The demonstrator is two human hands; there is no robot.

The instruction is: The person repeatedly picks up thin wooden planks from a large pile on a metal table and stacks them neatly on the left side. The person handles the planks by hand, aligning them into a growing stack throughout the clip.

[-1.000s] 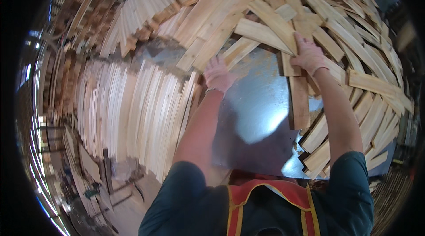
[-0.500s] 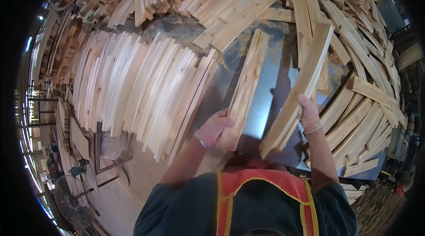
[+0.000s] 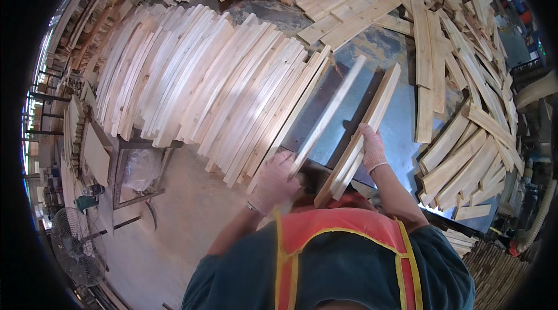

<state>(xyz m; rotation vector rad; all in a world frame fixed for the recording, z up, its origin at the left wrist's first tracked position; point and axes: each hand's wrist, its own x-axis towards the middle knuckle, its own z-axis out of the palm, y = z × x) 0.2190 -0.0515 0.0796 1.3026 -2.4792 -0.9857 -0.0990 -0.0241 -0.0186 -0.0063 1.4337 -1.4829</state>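
Bare metal showed on the grey worktop (image 3: 401,113) in a strip between the boards in hand and the loose, overlapping heap of light-brown wooden boards (image 3: 465,156) along its right side, with a narrower gap toward the close-set row of long pale wooden boards (image 3: 192,77) on the left. Several flat tan planks (image 3: 351,13) bounded this room at the far side. The left hand (image 3: 274,182) had its fingers closed around the near end of a narrow pale wooden board (image 3: 330,113), close by the row's near ends; whether it touched them could not be told. The right hand (image 3: 374,148) gripped a light-brown wooden piece, seemingly two boards together (image 3: 378,106), below its middle, the near end reaching past the worktop's near edge toward the red apron with yellow trim (image 3: 343,220).
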